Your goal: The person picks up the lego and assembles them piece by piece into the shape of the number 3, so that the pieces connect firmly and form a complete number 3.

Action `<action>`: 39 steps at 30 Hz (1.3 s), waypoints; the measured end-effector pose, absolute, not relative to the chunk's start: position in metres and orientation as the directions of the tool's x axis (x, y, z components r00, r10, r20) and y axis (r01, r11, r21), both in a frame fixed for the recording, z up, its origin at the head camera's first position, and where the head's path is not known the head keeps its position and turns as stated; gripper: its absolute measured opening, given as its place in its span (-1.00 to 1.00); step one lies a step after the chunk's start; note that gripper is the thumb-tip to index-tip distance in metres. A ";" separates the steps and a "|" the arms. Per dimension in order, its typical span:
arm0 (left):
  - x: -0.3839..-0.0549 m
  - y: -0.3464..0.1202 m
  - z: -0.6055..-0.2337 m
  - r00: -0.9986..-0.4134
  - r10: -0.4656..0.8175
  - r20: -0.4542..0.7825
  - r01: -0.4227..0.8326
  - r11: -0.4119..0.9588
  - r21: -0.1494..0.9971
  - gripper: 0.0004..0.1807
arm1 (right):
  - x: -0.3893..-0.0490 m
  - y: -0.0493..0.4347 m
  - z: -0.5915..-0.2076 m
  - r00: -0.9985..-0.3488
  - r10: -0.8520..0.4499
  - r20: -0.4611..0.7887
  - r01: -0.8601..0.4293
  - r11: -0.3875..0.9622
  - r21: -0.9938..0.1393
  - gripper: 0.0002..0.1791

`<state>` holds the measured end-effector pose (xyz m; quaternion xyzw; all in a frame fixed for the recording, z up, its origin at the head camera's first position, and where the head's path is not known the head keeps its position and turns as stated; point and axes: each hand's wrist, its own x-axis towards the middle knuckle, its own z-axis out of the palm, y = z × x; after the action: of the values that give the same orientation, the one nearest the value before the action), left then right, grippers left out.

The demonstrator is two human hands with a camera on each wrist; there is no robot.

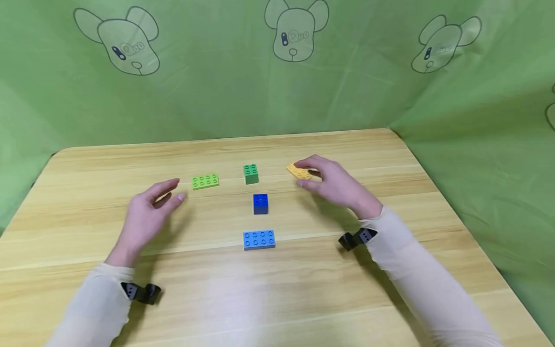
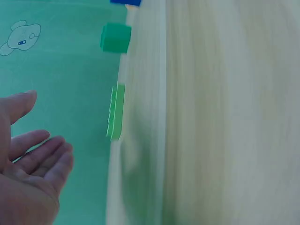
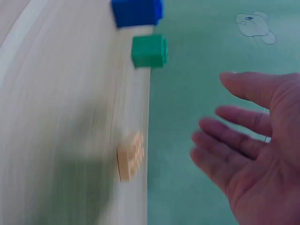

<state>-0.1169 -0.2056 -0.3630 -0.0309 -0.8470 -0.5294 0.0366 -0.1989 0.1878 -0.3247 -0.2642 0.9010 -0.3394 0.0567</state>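
My left hand (image 1: 149, 212) hovers over the table, left of a flat lime-green toy brick (image 1: 205, 181), fingers and thumb apart with nothing between them. The left wrist view shows the lime-green brick (image 2: 116, 112) beyond the fingertips. On the other side, my right hand (image 1: 331, 180) is above a flat yellow-orange brick (image 1: 298, 171) and partly covers it in the head view. In the right wrist view a gap separates this brick (image 3: 130, 157) from the loosely spread fingers (image 3: 220, 164). Between the hands stand a green brick (image 1: 251, 174) and a dark blue brick (image 1: 260, 204).
A light blue brick (image 1: 259, 240) lies nearer the front, below the dark blue one. Everything rests on a wooden table (image 1: 303, 299). Behind it and along its right side hangs a green cloth (image 1: 217, 86) printed with animal heads.
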 end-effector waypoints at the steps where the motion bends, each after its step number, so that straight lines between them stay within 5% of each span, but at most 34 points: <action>1: -0.117 -0.203 -0.364 -0.996 0.017 0.093 0.092 0.395 0.914 -0.41 | -0.199 0.186 -0.325 -0.847 -0.527 0.071 -0.427 0.594 -0.682 -0.52; 11: -0.110 -0.171 -0.365 -0.990 0.130 0.047 0.066 0.147 0.987 -0.52 | -0.197 0.166 -0.331 -0.817 -0.576 0.040 -0.358 0.452 -0.817 -0.62; 39: -0.100 -0.126 -0.369 -0.922 0.383 -0.053 0.002 0.142 0.990 -0.52 | -0.193 0.138 -0.348 -0.762 -0.648 -0.005 -0.414 0.493 -0.766 -0.61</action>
<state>-0.1002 -0.1255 -0.3687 -0.1299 -0.7408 -0.6421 -0.1482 -0.1934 0.1376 -0.3477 -0.3118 0.8511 -0.3956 0.1478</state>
